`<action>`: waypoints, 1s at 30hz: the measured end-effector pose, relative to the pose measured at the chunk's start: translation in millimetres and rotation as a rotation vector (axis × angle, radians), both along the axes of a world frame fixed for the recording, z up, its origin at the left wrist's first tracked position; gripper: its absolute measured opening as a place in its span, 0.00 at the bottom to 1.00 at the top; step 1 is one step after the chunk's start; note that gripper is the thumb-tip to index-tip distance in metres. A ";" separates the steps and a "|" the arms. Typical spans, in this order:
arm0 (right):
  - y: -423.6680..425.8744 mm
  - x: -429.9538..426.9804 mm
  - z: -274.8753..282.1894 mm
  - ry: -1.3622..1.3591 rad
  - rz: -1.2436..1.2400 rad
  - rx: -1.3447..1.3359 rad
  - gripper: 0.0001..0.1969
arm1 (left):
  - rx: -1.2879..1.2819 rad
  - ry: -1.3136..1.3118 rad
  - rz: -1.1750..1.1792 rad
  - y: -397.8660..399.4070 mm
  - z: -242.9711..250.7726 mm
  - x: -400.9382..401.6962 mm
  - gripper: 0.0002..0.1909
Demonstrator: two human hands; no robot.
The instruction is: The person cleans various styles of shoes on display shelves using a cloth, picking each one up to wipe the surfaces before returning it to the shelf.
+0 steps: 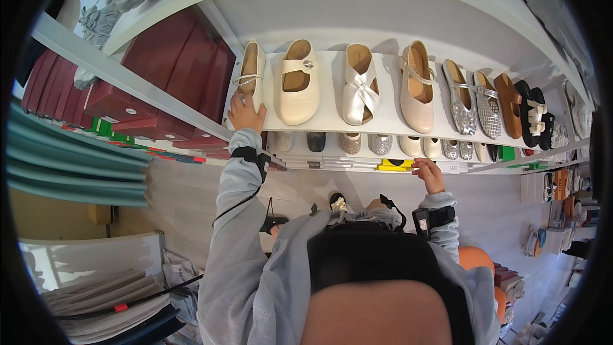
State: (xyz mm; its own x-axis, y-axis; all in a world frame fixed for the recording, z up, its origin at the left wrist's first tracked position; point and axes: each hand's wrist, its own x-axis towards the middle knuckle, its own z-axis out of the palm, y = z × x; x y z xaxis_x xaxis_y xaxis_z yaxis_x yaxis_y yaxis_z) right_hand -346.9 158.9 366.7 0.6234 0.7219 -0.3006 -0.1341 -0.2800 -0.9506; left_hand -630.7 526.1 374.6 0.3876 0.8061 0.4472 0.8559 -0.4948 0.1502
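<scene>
My left hand [246, 112] lies over the toe of a cream strapped flat shoe [252, 67] at the left end of a white shelf [330, 128]; whether its fingers grip the shoe is unclear. To its right stand a cream Mary Jane shoe [299, 100], a white satin shoe with crossed straps [357, 100] and a pale pink strapped flat [417, 110]. Silver shoes [459, 105], a brown shoe [508, 110] and black shoes with cream bows follow. My right hand [428, 175], holding nothing visible, hovers in front of the lower shelf with its fingers partly curled.
Dark red shoeboxes [163, 67] fill the bay on the left, behind a white shelf upright [134, 76]. Smaller shoes [380, 143] and a yellow box [395, 165] sit on the lower shelf. Teal curtain folds [76, 158] hang at the left. An orange object [476, 258] is at the lower right.
</scene>
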 end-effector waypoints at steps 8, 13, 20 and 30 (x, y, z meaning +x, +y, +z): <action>-4.5 -6.0 2.9 -0.021 -0.037 0.005 0.11 | 0.135 -0.129 -0.322 -51.4 38.5 61.5 0.23; -12.8 -5.5 6.6 -0.142 -0.002 0.062 0.13 | 0.017 -0.080 -0.401 -51.8 20.7 88.8 0.20; -44.9 -4.2 7.4 -0.162 -0.068 0.002 0.13 | 0.016 -0.032 -0.390 -50.9 16.8 89.3 0.18; -48.3 15.7 0.6 -0.116 -0.052 0.004 0.12 | 0.120 -0.044 -0.353 -61.4 23.2 88.3 0.19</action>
State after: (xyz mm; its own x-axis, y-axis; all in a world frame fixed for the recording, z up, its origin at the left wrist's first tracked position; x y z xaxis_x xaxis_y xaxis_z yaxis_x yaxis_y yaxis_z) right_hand -331.2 110.5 367.3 0.6907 0.6885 -0.2212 -0.0375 -0.2714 -0.9617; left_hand -542.4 464.8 397.8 0.6101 0.5674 0.5530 0.6238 -0.7744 0.1063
